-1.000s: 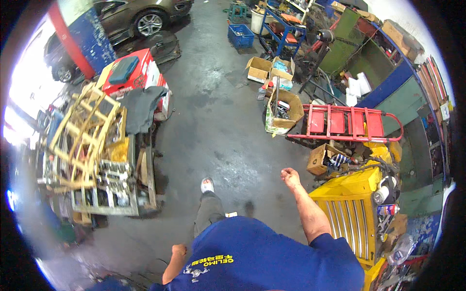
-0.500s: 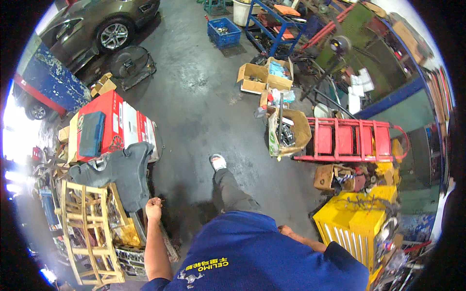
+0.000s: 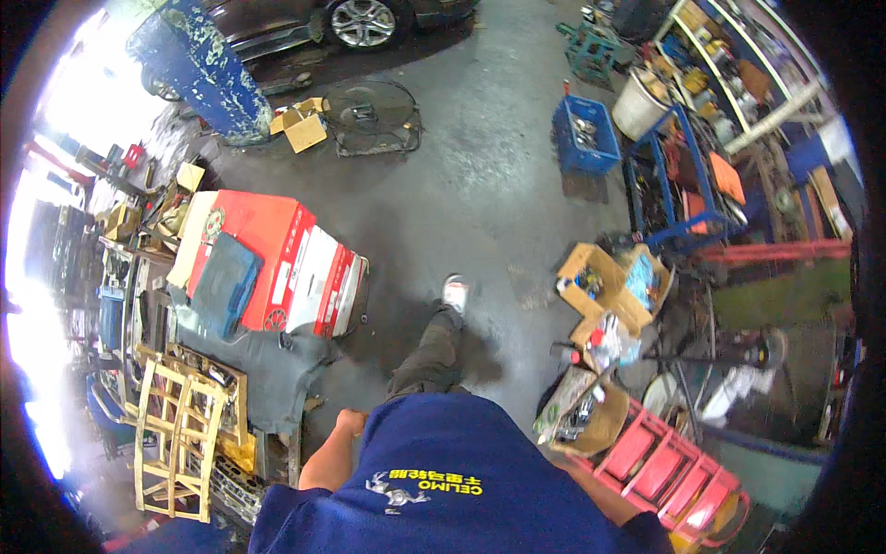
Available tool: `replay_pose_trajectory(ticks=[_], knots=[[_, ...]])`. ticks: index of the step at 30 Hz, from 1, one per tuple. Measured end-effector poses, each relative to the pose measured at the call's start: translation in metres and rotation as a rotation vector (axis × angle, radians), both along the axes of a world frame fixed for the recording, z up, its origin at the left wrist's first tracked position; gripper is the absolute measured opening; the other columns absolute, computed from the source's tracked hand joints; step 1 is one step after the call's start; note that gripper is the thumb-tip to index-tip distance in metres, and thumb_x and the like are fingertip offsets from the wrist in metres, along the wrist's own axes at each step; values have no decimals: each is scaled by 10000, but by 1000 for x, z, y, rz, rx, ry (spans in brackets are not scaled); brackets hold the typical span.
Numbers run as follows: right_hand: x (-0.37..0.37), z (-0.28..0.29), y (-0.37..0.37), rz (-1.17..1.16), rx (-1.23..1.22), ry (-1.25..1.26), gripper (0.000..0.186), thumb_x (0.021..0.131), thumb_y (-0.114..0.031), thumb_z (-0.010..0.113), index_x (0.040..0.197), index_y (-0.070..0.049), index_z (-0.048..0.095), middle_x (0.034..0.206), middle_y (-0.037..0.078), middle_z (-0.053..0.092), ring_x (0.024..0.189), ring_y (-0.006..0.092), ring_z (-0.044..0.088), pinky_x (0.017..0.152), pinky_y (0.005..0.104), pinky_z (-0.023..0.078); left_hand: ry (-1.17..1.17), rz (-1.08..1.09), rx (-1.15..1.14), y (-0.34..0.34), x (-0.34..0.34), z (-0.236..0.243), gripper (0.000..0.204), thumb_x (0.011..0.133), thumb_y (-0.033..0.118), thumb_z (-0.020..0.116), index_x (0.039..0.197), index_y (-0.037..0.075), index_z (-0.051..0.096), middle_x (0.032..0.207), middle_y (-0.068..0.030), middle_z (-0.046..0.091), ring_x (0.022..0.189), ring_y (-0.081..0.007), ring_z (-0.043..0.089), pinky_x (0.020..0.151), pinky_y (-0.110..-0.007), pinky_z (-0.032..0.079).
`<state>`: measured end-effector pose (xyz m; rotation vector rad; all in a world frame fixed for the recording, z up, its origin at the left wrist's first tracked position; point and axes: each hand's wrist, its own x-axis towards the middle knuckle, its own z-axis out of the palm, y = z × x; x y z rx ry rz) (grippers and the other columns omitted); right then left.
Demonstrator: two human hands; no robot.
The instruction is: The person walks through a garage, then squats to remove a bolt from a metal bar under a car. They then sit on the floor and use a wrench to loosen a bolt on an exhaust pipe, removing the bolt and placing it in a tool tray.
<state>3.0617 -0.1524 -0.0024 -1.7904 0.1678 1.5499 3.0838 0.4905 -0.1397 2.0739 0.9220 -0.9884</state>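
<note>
My left hand (image 3: 351, 422) hangs low at my left side, closed, partly behind my blue shirt. What it holds, if anything, is hidden. Nearest to it is a dark grey moulded panel (image 3: 263, 369) lying at the edge of the stacked goods. Of my right arm only the forearm (image 3: 604, 489) shows, in front of a red metal frame (image 3: 669, 471); the shirt covers that hand. One foot in a white shoe (image 3: 455, 293) is forward on the grey floor.
Red and white boxes (image 3: 268, 249) with a blue case (image 3: 226, 284) stand left, beyond a wooden frame (image 3: 180, 434). Open cartons (image 3: 591, 282) sit at right, near a blue trolley (image 3: 678, 175) and blue crate (image 3: 586, 137). A fan (image 3: 369, 120), painted pillar (image 3: 198, 69) and car (image 3: 360, 20) lie ahead.
I have stepped forward and my view has turned left; the boxes and cartons have come nearer. My left hand has swung back toward my body, and my right hand has gone out of sight.
</note>
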Motion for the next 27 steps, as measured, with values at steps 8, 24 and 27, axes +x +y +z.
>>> replay_pose_trajectory(ticks=[8, 24, 27], knots=[[265, 25, -40, -247, -224, -112, 352, 882, -260, 609, 1177, -103, 716, 1192, 89, 713, 1025, 249, 667, 885, 395, 526, -126, -1110, 185, -66, 405, 7, 311, 920, 310, 563, 1052, 102, 754, 1050, -167, 744, 995, -359, 720, 866, -490, 582], [824, 31, -168, -155, -231, -211, 365, 896, -278, 610, 1196, -92, 700, 1200, 94, 708, 1040, 246, 661, 902, 394, 521, -190, -386, 215, -193, 851, 52, 461, 901, 389, 619, 1120, -5, 713, 1156, -246, 704, 1142, -419, 651, 1003, -466, 518], [947, 43, -172, -68, -216, -254, 367, 898, -282, 610, 1199, -90, 697, 1202, 94, 707, 1043, 245, 660, 905, 393, 520, 75, -656, 153, -193, 811, 13, 412, 880, 339, 613, 1138, 34, 716, 1186, -245, 695, 1131, -438, 648, 979, -471, 534]])
